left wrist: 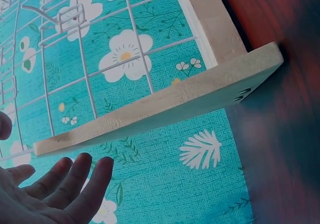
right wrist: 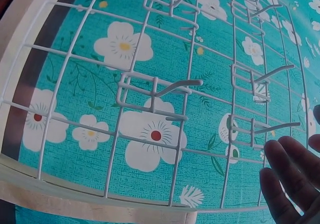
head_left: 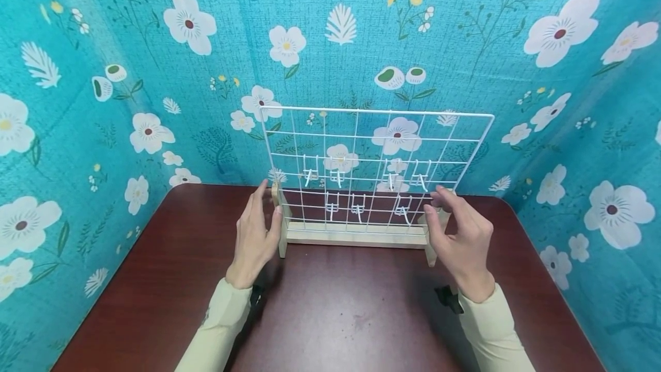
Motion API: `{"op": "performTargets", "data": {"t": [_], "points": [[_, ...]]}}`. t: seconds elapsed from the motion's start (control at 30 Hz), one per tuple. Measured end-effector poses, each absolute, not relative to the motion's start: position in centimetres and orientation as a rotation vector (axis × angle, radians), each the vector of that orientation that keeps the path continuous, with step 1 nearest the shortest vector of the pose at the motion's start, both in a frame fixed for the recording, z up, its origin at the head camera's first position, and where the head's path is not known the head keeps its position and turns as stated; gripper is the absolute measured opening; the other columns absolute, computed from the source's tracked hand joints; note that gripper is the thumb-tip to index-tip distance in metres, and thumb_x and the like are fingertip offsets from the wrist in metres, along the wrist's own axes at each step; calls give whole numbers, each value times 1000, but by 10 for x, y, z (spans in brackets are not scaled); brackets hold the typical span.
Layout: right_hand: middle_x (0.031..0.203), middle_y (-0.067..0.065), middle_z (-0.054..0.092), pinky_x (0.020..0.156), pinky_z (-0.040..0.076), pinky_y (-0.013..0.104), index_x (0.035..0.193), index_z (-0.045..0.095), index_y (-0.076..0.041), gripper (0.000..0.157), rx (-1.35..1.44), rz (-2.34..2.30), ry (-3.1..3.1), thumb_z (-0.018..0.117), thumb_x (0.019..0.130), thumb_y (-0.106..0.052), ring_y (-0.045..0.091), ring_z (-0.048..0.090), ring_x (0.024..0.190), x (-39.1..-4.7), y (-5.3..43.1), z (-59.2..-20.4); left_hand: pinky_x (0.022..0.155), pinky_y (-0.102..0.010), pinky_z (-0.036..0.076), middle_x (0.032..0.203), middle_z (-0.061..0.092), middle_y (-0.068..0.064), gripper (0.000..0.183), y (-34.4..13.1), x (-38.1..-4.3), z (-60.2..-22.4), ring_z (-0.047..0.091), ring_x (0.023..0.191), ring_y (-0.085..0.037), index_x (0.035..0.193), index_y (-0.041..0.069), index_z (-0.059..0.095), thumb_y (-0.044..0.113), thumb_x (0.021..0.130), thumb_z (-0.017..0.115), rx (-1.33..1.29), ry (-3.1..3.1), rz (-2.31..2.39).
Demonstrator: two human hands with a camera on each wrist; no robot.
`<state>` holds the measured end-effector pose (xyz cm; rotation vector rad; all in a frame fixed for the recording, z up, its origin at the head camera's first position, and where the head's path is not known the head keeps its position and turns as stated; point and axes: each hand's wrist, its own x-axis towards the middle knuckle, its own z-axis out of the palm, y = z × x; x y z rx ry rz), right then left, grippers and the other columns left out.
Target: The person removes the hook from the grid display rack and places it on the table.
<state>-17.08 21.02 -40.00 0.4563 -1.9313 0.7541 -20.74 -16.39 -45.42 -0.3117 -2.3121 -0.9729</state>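
A white wire grid rack (head_left: 374, 111) stands upright on a pale wooden base (head_left: 356, 235). Several white wire hooks (head_left: 358, 207) hang on it in two rows. My left hand (head_left: 253, 243) is beside the left wooden side piece (head_left: 281, 220), thumb and fingers spread around its height. In the left wrist view, the left fingers (left wrist: 75, 189) lie just off the top end of that wooden piece (left wrist: 165, 101). My right hand (head_left: 462, 240) is at the rack's right side, fingers loosely bent. The right wrist view has its fingertips (right wrist: 280, 156) near a hook (right wrist: 275, 128), holding nothing.
The rack stands towards the back of a dark reddish-brown table (head_left: 341, 303). Teal floral cloth (head_left: 330, 73) hangs behind and on both sides. A black strap (head_left: 448, 298) shows at the right wrist.
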Motion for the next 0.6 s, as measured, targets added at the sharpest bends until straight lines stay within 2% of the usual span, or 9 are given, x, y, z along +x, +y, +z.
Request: {"op": "performTargets", "data": {"t": [0.17,0.33,0.6], "points": [[104,21,79,91,42,2,127,71,0,40,457,748,-1935,72,96,-24,34,74,83,-172,210,-400,87,-55,57,133,64,-17,60,-164,-211,-454,64,108,-33,158,7,41,26,104,60,-311,-2303,-956],[105,21,79,92,43,2,128,71,0,40,465,755,-1939,74,92,-18,34,74,84,-174,210,-399,87,-55,58,136,64,-18,56,-165,-216,-454,66,110,-34,156,7,45,25,104,59,-323,-2276,-970],[103,21,79,92,42,1,128,71,0,42,468,754,-1947,76,87,-11,34,75,83,-176,208,-399,78,-45,65,130,66,-15,51,-166,-221,-453,67,112,-27,155,12,47,23,106,56,-327,-2267,-1146]]}}
